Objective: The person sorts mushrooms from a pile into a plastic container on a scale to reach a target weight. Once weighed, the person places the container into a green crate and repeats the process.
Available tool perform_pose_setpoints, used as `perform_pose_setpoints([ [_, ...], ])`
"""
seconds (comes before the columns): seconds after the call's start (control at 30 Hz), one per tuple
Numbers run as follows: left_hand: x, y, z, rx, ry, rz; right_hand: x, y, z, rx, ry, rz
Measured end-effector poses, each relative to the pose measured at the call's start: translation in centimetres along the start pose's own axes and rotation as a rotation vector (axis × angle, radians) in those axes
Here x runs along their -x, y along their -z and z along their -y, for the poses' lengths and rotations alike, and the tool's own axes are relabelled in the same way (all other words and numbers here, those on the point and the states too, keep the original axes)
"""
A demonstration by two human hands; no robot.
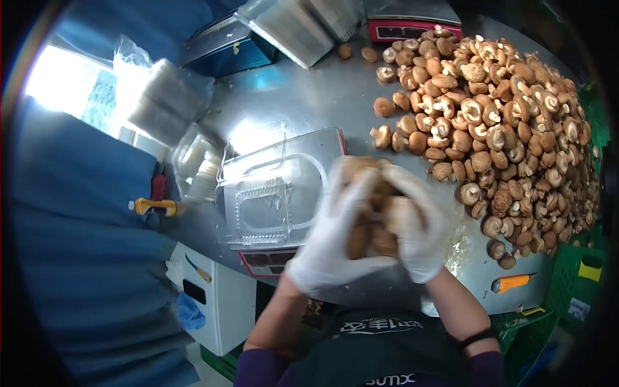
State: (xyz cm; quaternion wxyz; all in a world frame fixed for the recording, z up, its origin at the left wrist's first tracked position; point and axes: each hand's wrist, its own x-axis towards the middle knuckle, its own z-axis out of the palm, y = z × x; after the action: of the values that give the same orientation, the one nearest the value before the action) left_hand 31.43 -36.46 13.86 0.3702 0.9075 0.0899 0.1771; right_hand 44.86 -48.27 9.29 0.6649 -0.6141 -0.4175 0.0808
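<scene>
My left hand point(327, 242) and my right hand point(418, 222), both in white gloves, are cupped together around several brown mushrooms point(359, 237). The hands are a little blurred and partly cover what they hold. Just left of them, an open clear plastic clamshell box point(256, 209) rests on the metal plate of a red scale point(322, 145). A large heap of brown-capped mushrooms point(496, 129) with pale stems spreads over the right side of the steel table.
An orange box cutter point(512, 283) lies near the table's front right edge. Stacked clear containers point(290, 29) and a second red scale point(416, 29) stand at the back. Bagged trays point(164, 97) and a yellow-handled tool point(153, 206) are on the left. A green crate point(574, 277) stands at right.
</scene>
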Motion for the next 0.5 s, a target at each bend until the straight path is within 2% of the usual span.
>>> perform_pose_setpoints([
  [0.07, 3.2, 3.3, 1.7, 0.396, 0.332, -0.059, -1.6, -5.8, 0.7, 0.018, 0.118, 0.007],
  [0.13, 4.6, 6.9, 2.1, 0.403, 0.360, -0.192, -2.9, -11.6, 1.5, -0.161, 0.063, 0.029],
  [0.17, 5.6, 8.3, 4.0, 0.324, 0.298, -0.204, -3.2, -14.3, 1.3, -0.184, 0.096, 0.041],
  [0.2, 7.0, 9.9, 6.3, 0.244, 0.239, -0.229, -3.3, -16.2, 2.1, -0.219, -0.029, 0.086],
  [0.27, 11.6, 12.3, 11.1, 0.118, 0.327, -0.227, -3.0, -20.2, 1.4, -0.130, -0.112, 0.233],
  [0.33, 14.6, 12.6, 15.1, 0.215, 0.381, -0.218, -2.2, -22.8, 1.0, 0.097, -0.096, 0.311],
  [0.37, 15.4, 12.6, 15.8, 0.079, 0.364, -0.194, -2.7, -22.0, 2.0, 0.169, -0.124, 0.455],
  [0.43, 16.4, 12.3, 16.8, -0.200, 0.334, -0.161, -1.7, -23.3, 1.4, 0.327, -0.078, 0.431],
  [0.47, 16.1, 12.0, 16.7, -0.174, 0.339, -0.155, -1.3, -23.8, 1.1, 0.400, -0.053, 0.420],
  [0.5, 15.6, 11.5, 15.9, -0.151, 0.343, -0.147, -1.9, -22.4, 2.2, 0.523, -0.084, 0.564],
])
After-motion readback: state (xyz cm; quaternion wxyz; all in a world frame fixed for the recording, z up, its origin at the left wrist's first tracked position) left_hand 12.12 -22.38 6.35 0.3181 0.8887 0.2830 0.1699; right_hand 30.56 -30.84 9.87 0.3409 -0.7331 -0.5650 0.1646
